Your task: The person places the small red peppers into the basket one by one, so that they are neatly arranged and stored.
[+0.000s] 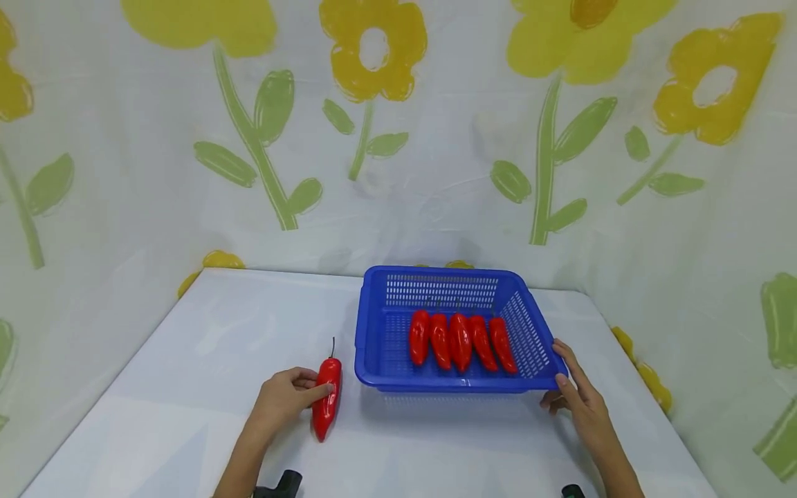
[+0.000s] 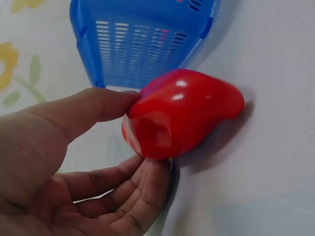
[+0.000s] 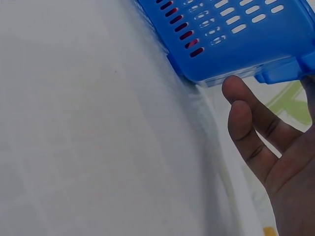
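Note:
My left hand (image 1: 280,400) pinches a glossy red chili pepper (image 1: 324,418) between thumb and fingertips, left of the blue basket (image 1: 436,386). The pepper's thin dark stem points away from me. In the left wrist view, the pepper (image 2: 197,103) is close over the white table, its shadow beside it. Several similar red peppers (image 1: 460,342) lie side by side in the basket, stems toward the back. At the basket's front right corner, my right hand (image 1: 587,409) holds the rim by thumb and finger. Two other fingers (image 3: 241,120) of it hang loosely below the rim in the right wrist view.
The white-covered table (image 1: 205,346) extends on both sides of the basket and in front of it. Behind rises a white curtain (image 1: 436,207) with yellow flowers and green leaves. Dark devices (image 1: 288,482) show near the wrists at the bottom edge.

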The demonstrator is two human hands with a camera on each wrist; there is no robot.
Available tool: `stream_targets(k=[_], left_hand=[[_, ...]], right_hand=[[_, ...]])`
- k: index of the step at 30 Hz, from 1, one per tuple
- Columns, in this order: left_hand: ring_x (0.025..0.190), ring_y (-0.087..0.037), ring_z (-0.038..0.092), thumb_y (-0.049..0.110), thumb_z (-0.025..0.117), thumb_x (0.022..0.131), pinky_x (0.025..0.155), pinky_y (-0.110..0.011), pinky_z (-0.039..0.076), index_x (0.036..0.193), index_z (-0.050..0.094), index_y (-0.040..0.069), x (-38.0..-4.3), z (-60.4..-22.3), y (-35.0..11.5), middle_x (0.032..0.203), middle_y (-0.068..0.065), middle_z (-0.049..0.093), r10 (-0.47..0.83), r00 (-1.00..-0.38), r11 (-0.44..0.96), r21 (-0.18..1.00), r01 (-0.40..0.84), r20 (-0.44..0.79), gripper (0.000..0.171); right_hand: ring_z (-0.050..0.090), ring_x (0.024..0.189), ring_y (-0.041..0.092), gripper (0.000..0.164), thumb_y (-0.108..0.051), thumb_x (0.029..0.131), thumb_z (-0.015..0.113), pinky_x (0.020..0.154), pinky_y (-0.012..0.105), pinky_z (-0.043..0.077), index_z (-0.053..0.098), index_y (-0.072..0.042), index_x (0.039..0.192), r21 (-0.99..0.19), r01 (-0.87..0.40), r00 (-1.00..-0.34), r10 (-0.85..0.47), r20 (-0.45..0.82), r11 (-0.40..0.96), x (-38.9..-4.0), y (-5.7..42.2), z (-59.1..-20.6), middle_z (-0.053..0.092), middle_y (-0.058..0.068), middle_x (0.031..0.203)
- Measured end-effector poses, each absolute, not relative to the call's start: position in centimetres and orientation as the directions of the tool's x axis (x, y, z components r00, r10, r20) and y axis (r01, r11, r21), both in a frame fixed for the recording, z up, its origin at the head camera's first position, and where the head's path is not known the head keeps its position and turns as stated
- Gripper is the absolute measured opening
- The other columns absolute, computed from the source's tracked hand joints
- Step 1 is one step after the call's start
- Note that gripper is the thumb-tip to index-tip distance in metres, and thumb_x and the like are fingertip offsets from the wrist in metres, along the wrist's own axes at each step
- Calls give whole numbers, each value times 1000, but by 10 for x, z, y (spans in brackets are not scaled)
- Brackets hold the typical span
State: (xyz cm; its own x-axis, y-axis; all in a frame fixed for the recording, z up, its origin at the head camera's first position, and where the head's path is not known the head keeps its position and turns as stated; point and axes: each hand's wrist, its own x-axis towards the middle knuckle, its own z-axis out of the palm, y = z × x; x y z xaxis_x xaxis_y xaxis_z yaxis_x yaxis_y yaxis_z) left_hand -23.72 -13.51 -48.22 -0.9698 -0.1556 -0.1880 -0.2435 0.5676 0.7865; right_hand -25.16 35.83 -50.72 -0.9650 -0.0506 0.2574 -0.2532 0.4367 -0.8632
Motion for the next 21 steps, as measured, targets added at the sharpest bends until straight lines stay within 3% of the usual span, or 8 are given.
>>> stream_targets(k=[9,21], left_hand=[[99,-26,64,40,76,87,85,-44,57,129,61,-2,-242,-464,-147,113,-14,67,-183,-959,407,872,-273,-215,61],[99,-27,66,40,72,91,98,-56,48,133,58,-1,-259,-426,-142,119,-18,65,-134,-982,384,906,-178,-136,60]], right_hand=[[66,72,25,50,-22,110,38,59,33,58,29,-26,159,-858,-247,-966,-44,255,451,-255,360,-510,34,-18,152],[67,71,24,50,-21,110,38,59,32,58,29,-25,159,-860,-252,-964,-35,265,444,-254,361,-511,35,-20,150]])
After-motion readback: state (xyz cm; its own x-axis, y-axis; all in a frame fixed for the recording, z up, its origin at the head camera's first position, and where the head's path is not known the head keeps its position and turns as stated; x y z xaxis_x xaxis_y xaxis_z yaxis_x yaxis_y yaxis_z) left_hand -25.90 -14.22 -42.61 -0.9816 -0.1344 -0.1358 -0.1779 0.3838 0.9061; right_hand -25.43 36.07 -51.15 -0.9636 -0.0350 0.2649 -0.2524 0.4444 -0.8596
